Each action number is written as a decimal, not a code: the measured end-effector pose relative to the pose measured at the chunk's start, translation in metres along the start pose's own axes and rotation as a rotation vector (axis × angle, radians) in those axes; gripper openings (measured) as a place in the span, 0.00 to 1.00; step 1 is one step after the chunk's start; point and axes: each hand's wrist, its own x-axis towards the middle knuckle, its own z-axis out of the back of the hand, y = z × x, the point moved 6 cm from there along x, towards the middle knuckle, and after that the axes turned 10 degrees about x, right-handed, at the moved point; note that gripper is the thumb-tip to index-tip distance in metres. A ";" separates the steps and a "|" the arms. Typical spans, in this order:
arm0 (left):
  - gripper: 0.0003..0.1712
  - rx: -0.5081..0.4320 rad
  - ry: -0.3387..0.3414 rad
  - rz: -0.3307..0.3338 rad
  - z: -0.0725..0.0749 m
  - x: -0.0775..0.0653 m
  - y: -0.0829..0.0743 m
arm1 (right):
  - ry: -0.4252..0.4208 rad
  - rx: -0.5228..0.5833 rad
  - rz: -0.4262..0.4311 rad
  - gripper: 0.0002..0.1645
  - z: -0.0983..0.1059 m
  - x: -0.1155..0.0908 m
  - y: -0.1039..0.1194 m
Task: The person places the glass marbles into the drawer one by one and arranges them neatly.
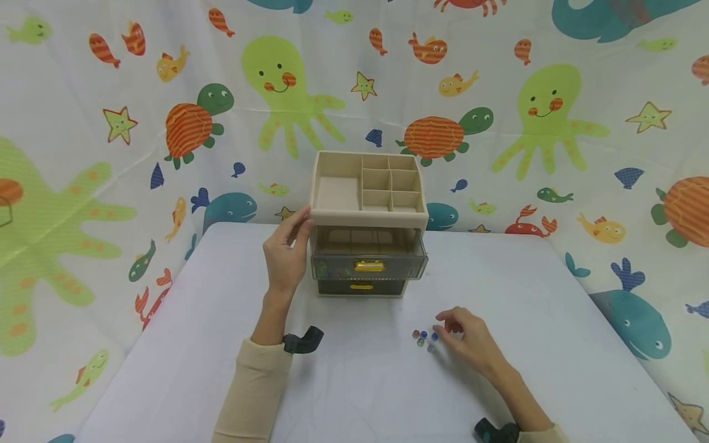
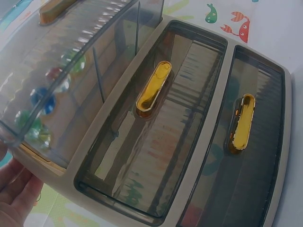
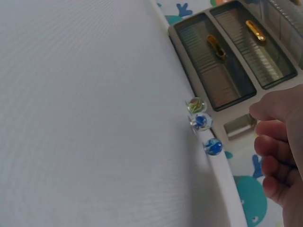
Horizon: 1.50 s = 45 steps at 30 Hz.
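A cream cabinet (image 1: 369, 218) with smoky drawers stands at the back of the table, its top drawer (image 1: 338, 269) pulled out. Several marbles (image 2: 42, 100) lie inside that drawer. My left hand (image 1: 288, 255) touches the cabinet's left side near the upper front corner, fingers extended. On the table, right of the cabinet front, sits a small group of marbles, including a red one (image 1: 416, 334), a green one (image 1: 421, 343) and a blue one (image 3: 213, 146). Beside them, my right hand (image 1: 468, 338) hovers with bent fingers and a gap between thumb and forefinger; no marble shows in it.
The cabinet top has an open tray (image 1: 338, 192) with several small compartments at its right. Two lower drawers with gold handles (image 2: 154, 87) are closed. A white cloth (image 1: 354, 381) covers the table, and a sea-animal curtain (image 1: 332, 74) hangs behind it.
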 end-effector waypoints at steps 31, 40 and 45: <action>0.19 0.009 -0.006 0.006 0.001 0.000 -0.001 | 0.161 0.023 -0.138 0.10 -0.017 -0.007 -0.014; 0.19 0.016 -0.002 0.006 0.001 0.000 -0.001 | 0.235 -0.017 -0.210 0.08 -0.019 -0.009 -0.018; 0.19 0.012 0.002 0.009 0.001 -0.001 -0.002 | 0.234 -0.021 -0.207 0.08 -0.019 -0.010 -0.017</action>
